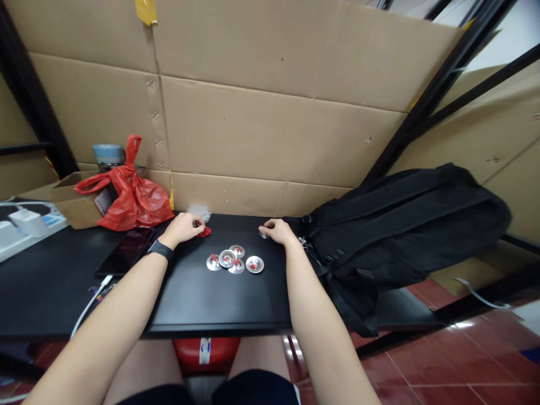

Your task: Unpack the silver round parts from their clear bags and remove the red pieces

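Several shiny round metal dishes (228,259) lie grouped on the black tabletop, with small red pieces in their middles. One metal dish (255,265) sits a little apart to the right of the cluster. My left hand (185,226) is closed in a pinch at a small pile of red pieces (205,232); what its fingertips hold is too small to make out. Behind that hand lies a clear plastic bag (201,212). My right hand (276,229) has its thumb and fingers closed on a small metal disc (264,234) at the table's back right.
A black backpack (413,225) fills the right side of the table (219,306). On the left are a tied red plastic bag (137,197), a cardboard box (78,199), a dark phone (126,250), a white cable (90,304) and a power strip (31,230). Cardboard walls the back.
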Motion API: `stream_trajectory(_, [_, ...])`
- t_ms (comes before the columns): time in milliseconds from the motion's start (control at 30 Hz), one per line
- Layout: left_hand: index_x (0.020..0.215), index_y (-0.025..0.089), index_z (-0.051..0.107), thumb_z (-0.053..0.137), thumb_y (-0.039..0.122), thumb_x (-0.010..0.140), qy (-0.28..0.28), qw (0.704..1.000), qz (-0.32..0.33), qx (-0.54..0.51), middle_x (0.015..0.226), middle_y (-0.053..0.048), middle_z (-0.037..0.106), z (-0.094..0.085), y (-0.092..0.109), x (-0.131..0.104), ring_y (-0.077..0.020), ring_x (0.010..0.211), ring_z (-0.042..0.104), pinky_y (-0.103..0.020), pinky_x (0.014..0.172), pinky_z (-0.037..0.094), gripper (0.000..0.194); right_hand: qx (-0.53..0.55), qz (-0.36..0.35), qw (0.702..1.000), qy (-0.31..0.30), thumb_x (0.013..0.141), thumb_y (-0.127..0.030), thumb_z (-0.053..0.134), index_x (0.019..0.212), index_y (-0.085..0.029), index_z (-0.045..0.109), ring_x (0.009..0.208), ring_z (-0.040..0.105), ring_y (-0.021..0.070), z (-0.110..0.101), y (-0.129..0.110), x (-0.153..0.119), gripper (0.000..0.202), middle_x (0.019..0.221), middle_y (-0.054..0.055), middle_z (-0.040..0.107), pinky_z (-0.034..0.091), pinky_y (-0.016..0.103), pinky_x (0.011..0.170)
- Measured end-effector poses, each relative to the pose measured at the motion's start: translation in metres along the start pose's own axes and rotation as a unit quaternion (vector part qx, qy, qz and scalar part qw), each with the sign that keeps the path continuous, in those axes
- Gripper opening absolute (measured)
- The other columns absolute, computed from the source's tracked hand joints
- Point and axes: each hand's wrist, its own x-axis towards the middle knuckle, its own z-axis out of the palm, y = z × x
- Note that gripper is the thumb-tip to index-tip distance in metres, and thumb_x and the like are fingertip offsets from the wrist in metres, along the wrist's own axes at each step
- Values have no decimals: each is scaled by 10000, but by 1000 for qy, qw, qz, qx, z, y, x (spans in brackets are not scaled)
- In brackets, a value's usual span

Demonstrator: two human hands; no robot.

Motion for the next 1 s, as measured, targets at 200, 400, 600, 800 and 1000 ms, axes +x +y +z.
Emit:
stream_trajectory(200, [770, 225, 757, 599, 356, 804, -3, 1000, -9, 12, 781, -45, 757, 2, 1, -1, -190, 685, 678, -241, 628, 458, 208, -58, 98, 987, 112, 942, -363, 474, 1393, -234, 535, 1314, 418, 406, -3, 21, 8, 473, 1475, 188, 440, 335, 624, 1022])
stream_trajectory(400, [807, 228, 742, 560, 383, 862, 29, 999, -12, 26, 794, -49, 750, 1, 4, -1, -187, 698, 671, -242, 650, 464, 246, -22, 107, 987, 116, 803, -286, 668, 1115, -235, 705, 1177, 575, 324, -2, 36, 21, 318, 1235, 140, 636, 434, 474, 994])
stream_trajectory(600, [971, 181, 696, 591, 308, 856, 114, 985, -55, -120, 896, -67, 735, -5, 34, 5, -193, 803, 672, -294, 778, 505, 201, 44, 160, 971, 170, 707, -267, 738, 1103, -74, 688, 1116, 632, 338, -20, 19, 11, 443, 1142, 238, 681, 487, 412, 975])
stream_trajectory(800, [1303, 230, 441, 540, 471, 934, -34, 853, -120, -507, 1111, -108, 662, -14, 141, -27, -168, 833, 691, -271, 691, 536, 452, 313, -188, 930, 25, 717, -286, 745, 1175, -174, 664, 1061, 673, 263, -59, -68, -87, 478, 1174, 118, 704, 536, 377, 927])
stream_trajectory(1000, [1218, 293, 474, 684, 480, 849, -34, 814, -90, -573, 1106, -61, 606, -11, 206, -135, -177, 906, 648, -270, 737, 537, 464, 226, -360, 899, -100, 787, -236, 733, 1117, -348, 715, 1131, 650, 256, -79, -116, -212, 349, 1178, 31, 707, 519, 397, 992])
